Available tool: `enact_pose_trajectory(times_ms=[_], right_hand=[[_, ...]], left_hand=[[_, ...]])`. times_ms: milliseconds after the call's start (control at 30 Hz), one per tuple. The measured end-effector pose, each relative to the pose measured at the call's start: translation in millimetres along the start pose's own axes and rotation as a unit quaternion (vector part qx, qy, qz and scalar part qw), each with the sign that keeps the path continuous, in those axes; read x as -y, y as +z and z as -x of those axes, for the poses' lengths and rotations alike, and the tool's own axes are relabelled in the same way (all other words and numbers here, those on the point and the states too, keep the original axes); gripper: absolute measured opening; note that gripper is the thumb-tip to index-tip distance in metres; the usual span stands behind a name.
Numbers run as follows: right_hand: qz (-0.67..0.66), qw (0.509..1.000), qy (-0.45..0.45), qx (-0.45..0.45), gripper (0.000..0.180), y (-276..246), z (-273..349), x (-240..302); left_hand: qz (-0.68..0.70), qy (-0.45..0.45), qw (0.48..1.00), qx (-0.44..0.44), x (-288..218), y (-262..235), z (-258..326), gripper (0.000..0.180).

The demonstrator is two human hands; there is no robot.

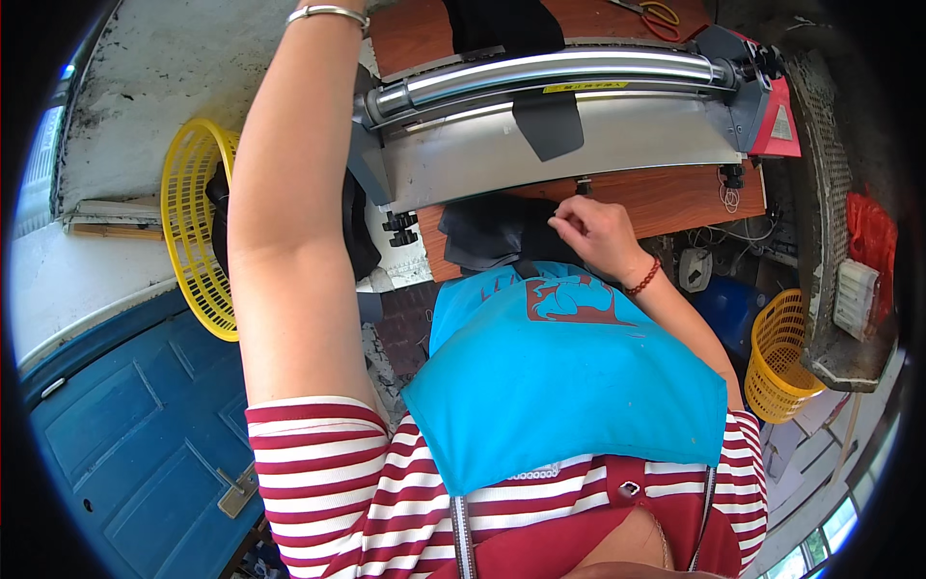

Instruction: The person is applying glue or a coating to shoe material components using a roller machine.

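Observation:
My left arm reaches up past the top edge, where only its wrist with a silver bracelet (328,13) shows; the hand itself is out of view. In front of my apron my right hand (603,234) is closed, fingers curled in, with nothing visible in them. It hovers over or rests by a pile of black flat pieces (482,232) at the table's near edge. Beyond it stands a machine with a long metal roller (569,73). One black piece (548,125) hangs out under the roller onto the metal plate (463,154). More black material (506,24) lies behind the roller.
Orange-handled scissors (661,19) lie at the back of the brown table (675,198). A yellow basket (198,217) with black material stands at left, another yellow basket (776,357) low at right. Black knobs (400,229) jut from the machine's front. A blue door (145,434) is at lower left.

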State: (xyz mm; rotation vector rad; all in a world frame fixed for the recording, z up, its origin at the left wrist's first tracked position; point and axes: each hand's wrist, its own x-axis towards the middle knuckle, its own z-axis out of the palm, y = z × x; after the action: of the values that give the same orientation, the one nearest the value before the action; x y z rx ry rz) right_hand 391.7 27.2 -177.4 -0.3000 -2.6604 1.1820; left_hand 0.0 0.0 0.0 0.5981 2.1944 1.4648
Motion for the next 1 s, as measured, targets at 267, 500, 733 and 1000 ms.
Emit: enact_pose_trajectory(times_ms=[267,500,733,1000], right_hand=[[0.008,1.000,-0.012,0.024,0.016,33,12,-15],[-0.005,0.997,0.033,0.063,0.015,43,20,-20],[-0.023,0.995,0.059,0.075,0.015,49,21,-25],[-0.011,0.991,0.086,0.099,0.015,55,29,-41]], left_hand=[[-0.021,0.089,0.993,-0.081,-23,-85,7,0.026],[-0.097,0.181,0.967,-0.148,-32,-167,38,0.064],[-0.292,0.267,0.906,-0.151,18,-230,113,0.065],[-0.230,-0.014,0.973,0.022,215,-218,269,0.046]])
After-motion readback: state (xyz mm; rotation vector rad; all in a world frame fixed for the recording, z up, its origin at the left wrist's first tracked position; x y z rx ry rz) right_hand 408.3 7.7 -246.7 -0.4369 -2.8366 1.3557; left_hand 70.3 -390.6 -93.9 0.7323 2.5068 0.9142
